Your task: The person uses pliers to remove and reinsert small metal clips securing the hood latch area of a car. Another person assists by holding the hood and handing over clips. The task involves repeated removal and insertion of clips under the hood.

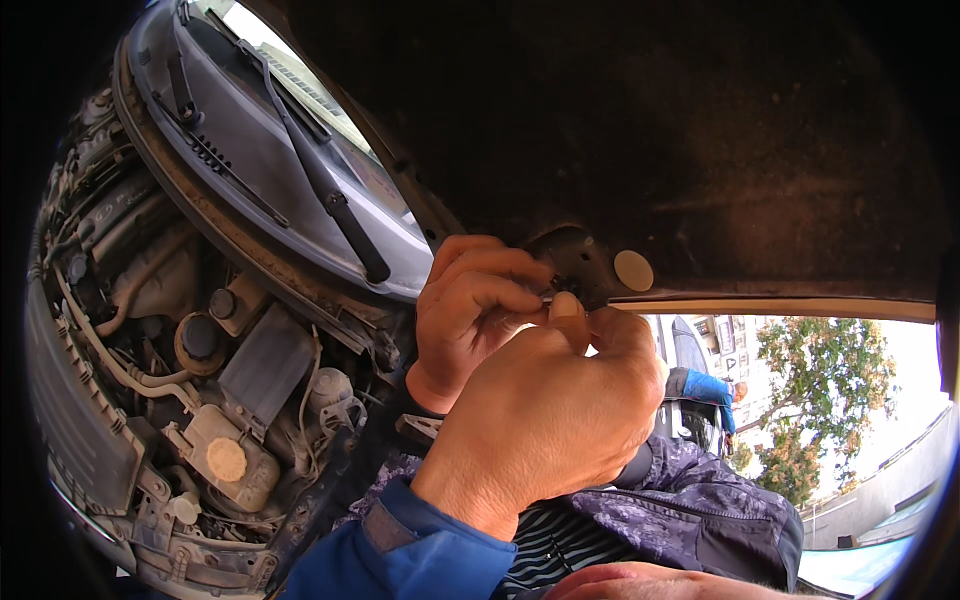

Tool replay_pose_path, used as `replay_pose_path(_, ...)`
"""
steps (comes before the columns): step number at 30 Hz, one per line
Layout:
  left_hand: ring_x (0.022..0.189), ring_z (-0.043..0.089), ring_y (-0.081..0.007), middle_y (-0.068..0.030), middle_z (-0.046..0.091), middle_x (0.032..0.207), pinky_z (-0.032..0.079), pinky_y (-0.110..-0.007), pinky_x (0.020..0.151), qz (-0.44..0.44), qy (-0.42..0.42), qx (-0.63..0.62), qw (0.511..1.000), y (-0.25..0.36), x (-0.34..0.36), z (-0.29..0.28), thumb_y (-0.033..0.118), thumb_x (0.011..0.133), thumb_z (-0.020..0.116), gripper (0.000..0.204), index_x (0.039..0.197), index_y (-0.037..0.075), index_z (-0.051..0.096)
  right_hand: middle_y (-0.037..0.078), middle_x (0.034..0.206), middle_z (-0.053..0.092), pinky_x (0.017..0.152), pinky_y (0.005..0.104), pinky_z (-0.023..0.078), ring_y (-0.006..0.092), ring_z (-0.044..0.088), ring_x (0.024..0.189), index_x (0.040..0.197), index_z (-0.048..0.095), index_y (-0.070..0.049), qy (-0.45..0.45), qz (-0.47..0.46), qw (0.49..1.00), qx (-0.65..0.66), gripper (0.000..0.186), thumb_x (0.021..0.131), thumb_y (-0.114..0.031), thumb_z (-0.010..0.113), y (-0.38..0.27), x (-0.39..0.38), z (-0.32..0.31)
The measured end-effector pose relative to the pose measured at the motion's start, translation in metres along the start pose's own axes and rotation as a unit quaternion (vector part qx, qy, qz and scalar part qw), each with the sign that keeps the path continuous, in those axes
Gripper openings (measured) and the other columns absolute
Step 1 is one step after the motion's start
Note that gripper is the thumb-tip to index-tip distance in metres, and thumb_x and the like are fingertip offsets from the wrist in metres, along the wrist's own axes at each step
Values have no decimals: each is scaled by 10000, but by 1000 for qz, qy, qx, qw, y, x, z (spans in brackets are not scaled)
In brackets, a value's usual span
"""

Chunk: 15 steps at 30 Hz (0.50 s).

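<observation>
Both my hands are raised together under the edge of an open car hood [760, 170]. My right hand [550, 405], nearer and coming from a blue sleeve [420, 550], is closed with its thumb and forefinger pinched together. Behind it, my left hand [470, 310] is closed too, its fingers curled toward the right thumb. Their fingertips meet at a small dark bracket [580, 255] on the hood's underside, beside a round pale plug [633, 271]. Whatever sits between the fingers is too small and covered to name.
On the left lies the engine bay, with a reservoir with a yellowish cap [227, 460], a dark box [266, 368] and hoses. Wiper arms [330, 200] rest by the windshield. A purple patterned jacket [690, 490] shows below; a person in blue [708, 388] stands farther off.
</observation>
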<state>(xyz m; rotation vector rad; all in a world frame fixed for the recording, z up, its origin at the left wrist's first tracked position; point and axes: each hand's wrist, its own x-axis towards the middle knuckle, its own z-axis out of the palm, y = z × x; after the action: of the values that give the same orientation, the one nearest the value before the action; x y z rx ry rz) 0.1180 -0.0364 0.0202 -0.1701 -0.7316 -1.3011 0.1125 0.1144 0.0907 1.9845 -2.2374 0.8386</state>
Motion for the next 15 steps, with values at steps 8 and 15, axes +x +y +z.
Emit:
replay_pose_path(8, 1028, 697, -220, -101, 772, 1129, 594, -323, 858, 0, 13, -3, 1000, 0, -6, -1, 21, 797, 924, 255, 946, 75, 724, 160, 1337, 732, 1048, 420, 555, 307, 702, 1227, 1470, 646, -27, -366, 92, 905, 199, 622, 962, -326, 842, 48, -69, -24)
replay_pose_path(15, 1012, 698, -202, -103, 764, 1130, 590, -307, 853, 3, 22, -9, 1000, -5, -7, -3, 0, 824, 902, 244, 966, 65, 714, 174, 1350, 723, 1054, 427, 558, 317, 699, 1240, 1516, 605, -29, -377, 124, 894, 206, 702, 935, -330, 861, 42, -66, -26)
